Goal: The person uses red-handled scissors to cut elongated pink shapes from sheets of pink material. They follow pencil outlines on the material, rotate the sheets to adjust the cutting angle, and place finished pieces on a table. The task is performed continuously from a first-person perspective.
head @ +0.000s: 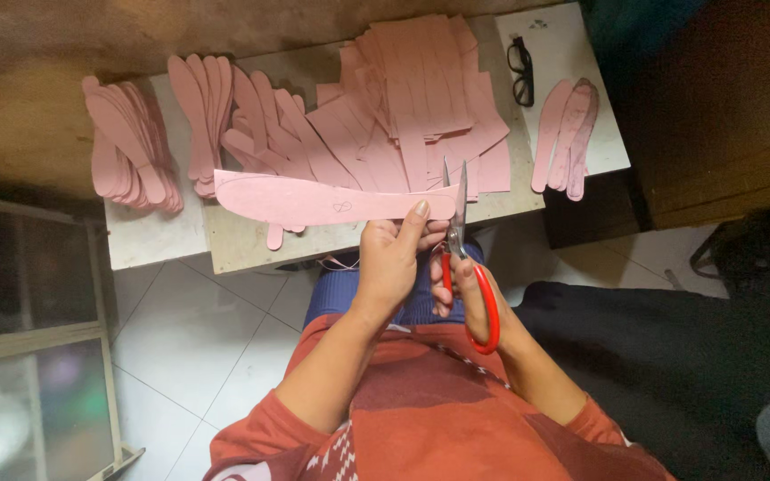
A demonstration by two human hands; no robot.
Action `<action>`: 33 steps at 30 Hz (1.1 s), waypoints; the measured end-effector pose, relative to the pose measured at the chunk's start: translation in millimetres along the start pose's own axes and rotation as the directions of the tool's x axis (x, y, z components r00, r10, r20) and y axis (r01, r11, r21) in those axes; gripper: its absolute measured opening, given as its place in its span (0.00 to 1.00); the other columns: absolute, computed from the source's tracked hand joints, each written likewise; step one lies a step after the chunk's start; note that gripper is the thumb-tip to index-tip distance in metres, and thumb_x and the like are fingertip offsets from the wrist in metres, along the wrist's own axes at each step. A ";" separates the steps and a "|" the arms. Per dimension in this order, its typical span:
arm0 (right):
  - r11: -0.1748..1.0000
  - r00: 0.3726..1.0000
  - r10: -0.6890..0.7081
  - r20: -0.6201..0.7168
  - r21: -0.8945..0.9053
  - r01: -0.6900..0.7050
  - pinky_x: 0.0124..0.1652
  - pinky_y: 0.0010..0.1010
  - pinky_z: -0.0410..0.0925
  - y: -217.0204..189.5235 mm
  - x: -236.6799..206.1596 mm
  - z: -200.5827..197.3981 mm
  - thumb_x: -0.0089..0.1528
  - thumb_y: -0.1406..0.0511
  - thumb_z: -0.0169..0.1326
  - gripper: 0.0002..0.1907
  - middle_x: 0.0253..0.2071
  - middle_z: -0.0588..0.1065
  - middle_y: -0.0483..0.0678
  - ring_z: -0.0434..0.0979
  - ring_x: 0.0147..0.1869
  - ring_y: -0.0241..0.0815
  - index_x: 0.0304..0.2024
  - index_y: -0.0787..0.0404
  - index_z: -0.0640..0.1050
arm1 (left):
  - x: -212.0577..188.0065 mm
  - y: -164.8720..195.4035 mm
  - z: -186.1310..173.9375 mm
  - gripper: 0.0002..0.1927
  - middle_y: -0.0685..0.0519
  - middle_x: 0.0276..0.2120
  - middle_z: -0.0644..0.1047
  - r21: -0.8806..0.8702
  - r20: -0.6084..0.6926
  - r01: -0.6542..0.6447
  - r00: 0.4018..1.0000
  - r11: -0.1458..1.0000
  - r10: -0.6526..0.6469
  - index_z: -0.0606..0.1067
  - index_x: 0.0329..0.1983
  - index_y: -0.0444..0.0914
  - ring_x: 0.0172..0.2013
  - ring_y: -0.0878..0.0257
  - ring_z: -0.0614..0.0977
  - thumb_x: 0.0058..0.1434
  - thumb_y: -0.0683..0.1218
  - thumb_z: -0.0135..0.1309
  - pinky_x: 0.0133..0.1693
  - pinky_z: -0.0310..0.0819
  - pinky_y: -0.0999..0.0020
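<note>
Pink, long paddle-shaped paper strip [314, 199] stretches leftward from the left hand [391, 258], whose grip pinches its right end; the right hand [470, 289], closed on red-handled scissors [465, 258], stands just beside that end.

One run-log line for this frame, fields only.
left hand: holds pink paper strip | right hand: grips red-handled scissors, blades at strip end | table: pink cutout piles, black glasses

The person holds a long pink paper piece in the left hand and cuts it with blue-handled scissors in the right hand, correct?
Not quite: the head view shows the scissors have red handles, not blue. The rest holds: the left hand holds the long pink paper piece and the right hand works the scissors at its end.
</note>
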State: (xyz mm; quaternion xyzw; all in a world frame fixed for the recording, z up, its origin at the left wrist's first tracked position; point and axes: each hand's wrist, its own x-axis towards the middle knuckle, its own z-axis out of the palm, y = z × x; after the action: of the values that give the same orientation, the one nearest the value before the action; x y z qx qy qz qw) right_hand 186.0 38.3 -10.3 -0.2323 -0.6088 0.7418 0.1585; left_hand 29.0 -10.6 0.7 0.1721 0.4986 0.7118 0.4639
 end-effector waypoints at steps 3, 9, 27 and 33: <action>0.996 1.000 0.002 -0.006 -0.093 -0.002 0.33 0.27 0.67 -5.2 -1.8 -2.7 0.68 0.38 0.32 0.36 0.25 0.64 0.42 0.66 0.29 0.34 0.41 0.64 0.68 | 4.1 -0.6 -1.1 0.20 0.43 0.36 0.83 -0.015 0.027 -0.071 0.997 0.997 0.072 0.79 0.43 0.24 0.37 0.62 0.85 0.71 0.50 0.52 0.43 0.84 0.69; 0.995 0.999 0.033 0.020 -0.092 -0.031 0.26 0.25 0.65 -12.1 -7.2 -8.2 0.70 0.41 0.33 0.33 0.22 0.63 0.40 0.64 0.24 0.32 0.38 0.63 0.69 | 11.2 3.7 -10.3 0.15 0.44 0.40 0.82 -0.039 0.057 -0.044 0.997 0.998 0.046 0.73 0.47 0.27 0.40 0.60 0.85 0.70 0.47 0.53 0.42 0.85 0.67; 0.971 0.985 -0.137 0.100 -0.181 0.154 0.44 0.29 0.67 -11.8 1.2 -7.7 0.72 0.39 0.34 0.39 0.37 0.68 0.45 0.68 0.40 0.36 0.56 0.68 0.68 | -18.5 26.0 18.5 0.16 0.46 0.34 0.77 0.178 -0.017 -0.074 0.997 0.981 0.078 0.66 0.56 0.35 0.18 0.67 0.75 0.68 0.43 0.52 0.15 0.68 0.74; 0.983 0.992 -0.124 0.039 -0.135 0.128 0.38 0.26 0.65 -6.3 4.0 1.0 0.66 0.33 0.33 0.48 0.34 0.65 0.43 0.63 0.37 0.35 0.63 0.69 0.66 | -17.7 26.9 21.7 0.14 0.45 0.40 0.77 0.073 0.008 -0.121 0.993 0.990 0.121 0.61 0.52 0.33 0.21 0.68 0.77 0.69 0.42 0.50 0.16 0.71 0.74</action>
State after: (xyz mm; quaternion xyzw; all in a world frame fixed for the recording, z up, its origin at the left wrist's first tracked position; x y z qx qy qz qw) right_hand 181.9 40.8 -4.7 -0.1925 -0.6743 0.6900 0.1794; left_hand 40.2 -15.3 37.5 0.2203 0.5120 0.7196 0.4141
